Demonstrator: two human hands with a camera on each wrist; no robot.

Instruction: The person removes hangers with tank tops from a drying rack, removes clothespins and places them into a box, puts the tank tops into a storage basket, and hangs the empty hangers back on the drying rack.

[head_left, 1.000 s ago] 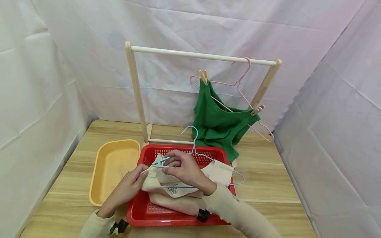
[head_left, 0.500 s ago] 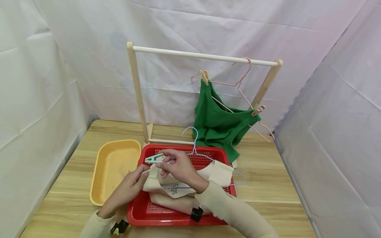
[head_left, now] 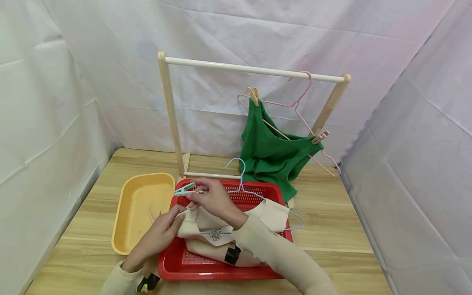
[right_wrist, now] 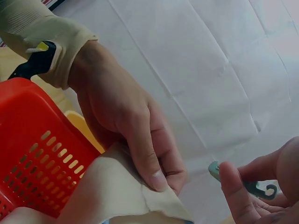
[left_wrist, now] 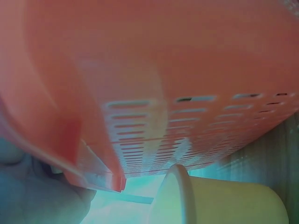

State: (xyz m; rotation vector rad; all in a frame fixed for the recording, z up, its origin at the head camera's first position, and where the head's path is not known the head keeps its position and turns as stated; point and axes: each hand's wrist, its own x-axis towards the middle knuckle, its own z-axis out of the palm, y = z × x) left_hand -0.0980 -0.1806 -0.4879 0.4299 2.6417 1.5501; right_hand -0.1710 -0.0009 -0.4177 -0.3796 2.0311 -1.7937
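My left hand pinches the left strap of a cream garment, thumb on top, as the right wrist view confirms. The garment is threaded on a light blue hanger and lies over a red basket. Above and left of that strap, my right hand holds a mint-green clothespin between thumb and fingers, apart from the cloth. The same clothespin appears at the right wrist view's lower right. Only part of the left hand shows beside the basket wall in the left wrist view.
A yellow tray with a few thin pinkish pieces stands left of the basket. Behind it is a wooden rack with a white bar. A green garment hangs there from a pink hanger with two clothespins.
My right hand has drawn the clothespin up and left, away from the garment's strap. My left hand keeps its grip on the strap, nearly unmoved.
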